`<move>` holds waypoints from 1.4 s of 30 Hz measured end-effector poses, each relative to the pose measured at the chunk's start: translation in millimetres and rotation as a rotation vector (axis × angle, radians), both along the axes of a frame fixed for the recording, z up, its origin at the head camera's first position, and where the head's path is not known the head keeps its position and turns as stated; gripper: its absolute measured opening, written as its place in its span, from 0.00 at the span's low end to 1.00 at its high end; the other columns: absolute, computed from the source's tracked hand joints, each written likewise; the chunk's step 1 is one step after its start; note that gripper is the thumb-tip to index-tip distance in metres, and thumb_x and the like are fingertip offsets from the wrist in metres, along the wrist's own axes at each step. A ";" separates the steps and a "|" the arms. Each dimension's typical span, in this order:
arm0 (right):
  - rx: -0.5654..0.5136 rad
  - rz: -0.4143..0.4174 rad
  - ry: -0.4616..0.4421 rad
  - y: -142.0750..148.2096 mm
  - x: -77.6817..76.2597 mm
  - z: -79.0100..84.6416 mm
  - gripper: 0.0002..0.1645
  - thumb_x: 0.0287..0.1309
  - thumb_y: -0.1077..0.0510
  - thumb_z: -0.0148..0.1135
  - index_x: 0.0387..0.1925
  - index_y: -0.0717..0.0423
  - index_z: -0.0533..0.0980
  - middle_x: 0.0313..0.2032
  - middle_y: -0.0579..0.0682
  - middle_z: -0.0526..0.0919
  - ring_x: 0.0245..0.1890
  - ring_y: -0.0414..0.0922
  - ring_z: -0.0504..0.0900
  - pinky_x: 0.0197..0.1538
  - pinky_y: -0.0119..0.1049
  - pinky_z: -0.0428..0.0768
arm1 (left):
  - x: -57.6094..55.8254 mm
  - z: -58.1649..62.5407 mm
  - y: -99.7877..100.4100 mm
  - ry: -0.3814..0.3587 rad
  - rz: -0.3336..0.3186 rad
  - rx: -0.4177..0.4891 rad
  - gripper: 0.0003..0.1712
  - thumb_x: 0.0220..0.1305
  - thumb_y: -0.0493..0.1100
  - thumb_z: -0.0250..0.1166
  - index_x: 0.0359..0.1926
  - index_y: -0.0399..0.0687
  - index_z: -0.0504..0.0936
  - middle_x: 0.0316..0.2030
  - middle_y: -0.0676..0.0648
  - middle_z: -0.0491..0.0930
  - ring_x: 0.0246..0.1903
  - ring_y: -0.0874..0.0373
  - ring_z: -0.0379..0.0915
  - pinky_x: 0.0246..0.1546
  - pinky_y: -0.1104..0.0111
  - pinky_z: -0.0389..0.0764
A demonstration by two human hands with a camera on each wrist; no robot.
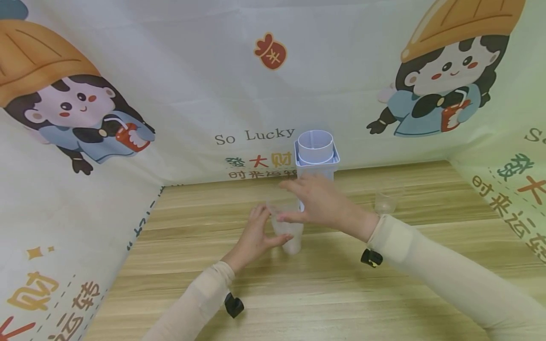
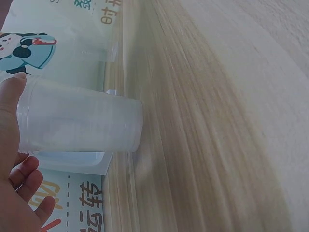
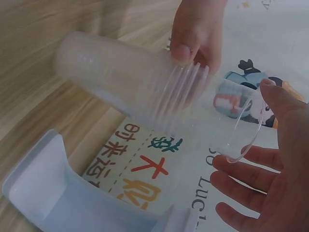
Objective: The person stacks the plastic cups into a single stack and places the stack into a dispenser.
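Note:
A stack of clear plastic cups (image 1: 292,244) leans near the middle of the table. My left hand (image 1: 254,237) grips it near the top, thumb on the near side and fingers behind. In the right wrist view, several rims sit close together below the top cup (image 3: 219,116), which stands partly out of the stack. Across that cup's rim my right hand (image 1: 326,203) holds on, with the thumb at one side and the fingers at the other. Behind the hands rises a pale blue square holder (image 3: 96,205) with a round tube (image 1: 315,148) on top.
Right of my right forearm, a single clear cup (image 1: 386,202) stands on the wooden table (image 1: 307,298). A printed cloth (image 1: 192,94) hangs behind the table and along both sides. The holder stands close to the back cloth.

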State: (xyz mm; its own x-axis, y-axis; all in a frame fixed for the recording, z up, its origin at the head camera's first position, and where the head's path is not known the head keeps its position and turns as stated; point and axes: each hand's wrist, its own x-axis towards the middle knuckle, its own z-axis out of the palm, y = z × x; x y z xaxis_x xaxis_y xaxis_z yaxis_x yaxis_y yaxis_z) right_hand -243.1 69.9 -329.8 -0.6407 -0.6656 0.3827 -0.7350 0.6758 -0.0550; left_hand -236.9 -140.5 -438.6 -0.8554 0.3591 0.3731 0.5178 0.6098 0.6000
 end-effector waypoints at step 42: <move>-0.007 -0.001 -0.053 -1.8 -3.9 -41.9 0.45 0.48 0.29 0.68 0.60 0.53 0.74 0.46 0.53 0.87 0.42 0.50 0.84 0.43 0.45 0.83 | 1.3 0.7 -0.8 -0.040 0.020 -0.012 0.37 0.50 0.48 0.78 0.59 0.43 0.74 0.60 0.41 0.69 0.64 0.44 0.61 0.66 0.50 0.72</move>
State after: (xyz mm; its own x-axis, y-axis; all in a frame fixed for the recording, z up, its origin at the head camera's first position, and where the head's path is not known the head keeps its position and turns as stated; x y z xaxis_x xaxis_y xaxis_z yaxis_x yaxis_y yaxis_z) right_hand -247.0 68.1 -371.7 -0.6605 -0.6624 0.3534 -0.7305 0.6758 -0.0987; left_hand -235.6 -141.2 -437.9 -0.8763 0.3464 0.3347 0.4817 0.6268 0.6125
